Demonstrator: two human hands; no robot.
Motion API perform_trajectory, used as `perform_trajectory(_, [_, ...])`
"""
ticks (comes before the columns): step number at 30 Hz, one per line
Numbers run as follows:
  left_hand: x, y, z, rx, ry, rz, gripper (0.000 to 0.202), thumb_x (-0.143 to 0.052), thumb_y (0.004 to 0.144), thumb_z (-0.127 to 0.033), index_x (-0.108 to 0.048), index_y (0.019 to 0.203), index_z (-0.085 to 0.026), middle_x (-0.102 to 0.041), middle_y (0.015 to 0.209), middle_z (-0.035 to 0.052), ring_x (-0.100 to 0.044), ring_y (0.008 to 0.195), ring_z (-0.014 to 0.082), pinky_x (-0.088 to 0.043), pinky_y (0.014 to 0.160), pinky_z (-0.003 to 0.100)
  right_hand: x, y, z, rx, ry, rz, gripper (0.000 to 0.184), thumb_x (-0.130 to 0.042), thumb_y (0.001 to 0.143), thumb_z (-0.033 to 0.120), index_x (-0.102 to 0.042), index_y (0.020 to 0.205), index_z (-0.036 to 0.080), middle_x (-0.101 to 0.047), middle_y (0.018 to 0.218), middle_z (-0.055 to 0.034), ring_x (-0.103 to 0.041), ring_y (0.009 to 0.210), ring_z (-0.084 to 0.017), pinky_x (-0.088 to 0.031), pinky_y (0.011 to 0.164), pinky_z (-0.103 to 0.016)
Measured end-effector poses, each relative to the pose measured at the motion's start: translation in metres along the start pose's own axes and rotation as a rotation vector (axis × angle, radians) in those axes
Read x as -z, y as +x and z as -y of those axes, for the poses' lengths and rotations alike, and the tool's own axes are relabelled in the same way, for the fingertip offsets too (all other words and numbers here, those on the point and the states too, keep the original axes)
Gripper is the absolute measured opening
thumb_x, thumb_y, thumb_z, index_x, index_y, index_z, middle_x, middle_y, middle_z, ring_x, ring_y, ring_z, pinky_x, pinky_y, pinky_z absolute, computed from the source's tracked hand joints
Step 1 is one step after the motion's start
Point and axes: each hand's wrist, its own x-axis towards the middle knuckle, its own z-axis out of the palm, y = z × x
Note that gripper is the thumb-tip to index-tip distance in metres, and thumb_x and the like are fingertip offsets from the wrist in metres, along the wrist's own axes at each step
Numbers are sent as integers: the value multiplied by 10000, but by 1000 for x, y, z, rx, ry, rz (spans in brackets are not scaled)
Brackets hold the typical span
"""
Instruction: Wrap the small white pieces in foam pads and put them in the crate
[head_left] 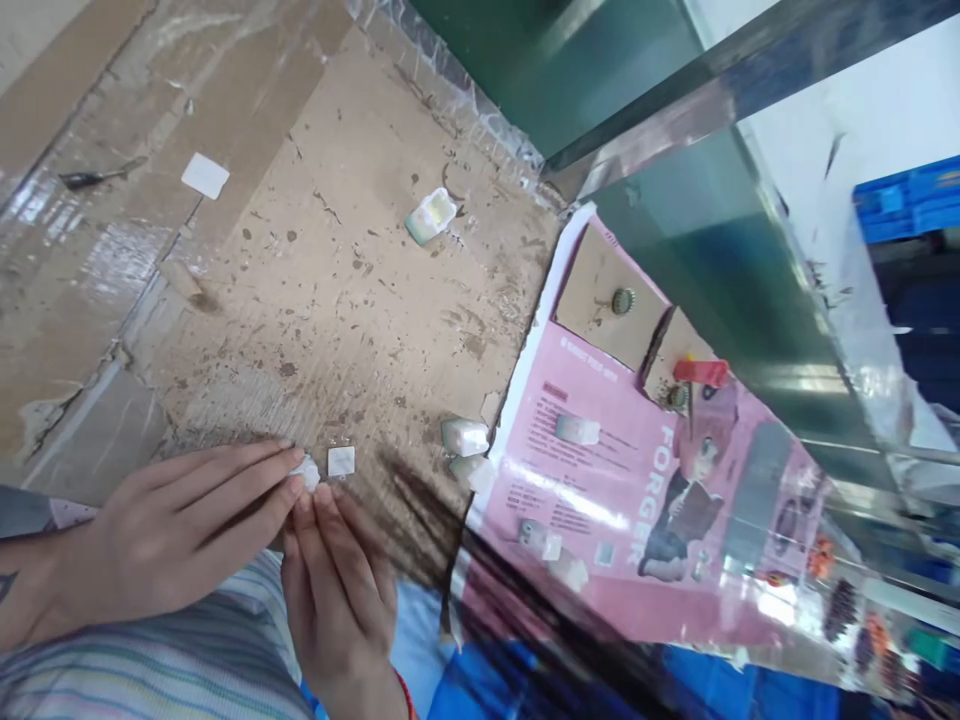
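Between the fingertips of both hands sits a small whitish lump [306,472], mostly covered by the fingers, so its exact kind cannot be made out. My left hand [202,510] reaches in from the left and pinches it with thumb and forefinger. From below, my right hand [341,580] presses its fingertips against the same piece. Just right of the fingertips a white square piece [341,461] lies flat on the worn cardboard [360,300]. Farther off on the cardboard is a small pale figure-like piece [431,216]. Two similar pale pieces [465,437] lie by the pink sheet's edge.
A pink printed sheet [517,600] at right bears several more pale pieces [577,429], two cardboard squares, a round metal bit [622,300] and a red item [701,372]. Another white square [205,176] and a dark thin tool [101,175] lie upper left. Dark hair strands [525,590] hang across the view.
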Motion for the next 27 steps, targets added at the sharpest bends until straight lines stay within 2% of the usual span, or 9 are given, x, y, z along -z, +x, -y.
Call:
perform_trajectory(3, [2, 4, 2, -75, 9, -43, 398, -388, 1113, -150, -565, 1468, -113, -599, 1556, 110, -469, 1530, 218, -339, 1328, 345, -2, 2, 1, -268, 269, -80, 299, -583, 1060, 202, -710, 1329, 224, -829, 1090, -68, -803, 1020, -206, -700, 876, -320])
perform_trajectory(6, [4, 0, 5, -54, -10, -13, 415, -507, 1079, -113, -557, 1489, -160, -622, 1539, 69, -498, 1508, 198, -357, 1326, 334, -8, 7, 3, -643, 503, -171, 170, -639, 1046, 294, -774, 1145, 263, -820, 987, -38, -809, 856, -187, -691, 695, -275])
perform_trajectory(8, [5, -3, 8, -45, -16, 47, 459, -556, 1063, -96, -543, 1511, -192, -621, 1544, 51, -487, 1516, 190, -370, 1325, 336, -13, 14, 5, -748, 584, -168, 127, -692, 1014, 312, -796, 1031, 241, -812, 936, -38, -795, 807, -176, -660, 634, -238])
perform_trajectory(11, [9, -3, 13, -54, -4, 104, 476, -573, 1066, -117, -534, 1530, -212, -617, 1549, 50, -517, 1497, 200, -437, 1293, 360, -17, 27, 5, -721, 602, -144, 91, -750, 965, 270, -794, 898, 227, -787, 873, -18, -760, 799, -147, -630, 686, -211])
perform_trajectory(14, [14, 4, 14, -79, 29, 80, 431, -606, 1056, -125, -587, 1480, -203, -641, 1522, 40, -561, 1457, 190, -455, 1281, 354, -18, 34, 4, -694, 604, -171, 167, -735, 963, 213, -738, 796, 226, -729, 784, 28, -699, 726, -108, -587, 654, -181])
perform_trajectory(18, [17, 9, 10, -164, 109, 30, 321, -622, 1021, -51, -680, 1326, -135, -599, 1568, 44, -391, 1578, 210, -305, 1361, 339, -19, 31, 3, -663, 609, -154, 155, -705, 975, 185, -704, 827, 231, -683, 792, 43, -656, 708, -98, -555, 636, -187])
perform_trajectory(21, [20, 6, 5, -203, 158, 48, 385, -459, 1039, 7, -676, 1329, -125, -578, 1588, 47, -332, 1607, 205, -234, 1386, 356, -21, 28, 4, -641, 599, -137, 151, -681, 984, 165, -680, 851, 237, -653, 805, 47, -643, 724, -97, -545, 641, -188])
perform_trajectory(24, [27, 7, 1, -157, 178, 76, 463, -313, 1090, -48, -645, 1387, -175, -614, 1554, 12, -325, 1607, 150, -204, 1381, 319, -23, 26, 4, -625, 560, -132, 151, -663, 995, 166, -664, 861, 236, -648, 830, 41, -648, 751, -98, -554, 673, -191])
perform_trajectory(27, [37, 10, 0, -140, 235, 110, 437, -295, 1131, -141, -634, 1396, -218, -464, 1676, -26, -219, 1642, 148, -132, 1380, 307, -24, 26, 3, -602, 542, -155, 140, -662, 996, 165, -663, 877, 238, -665, 841, 43, -663, 768, -98, -559, 708, -192])
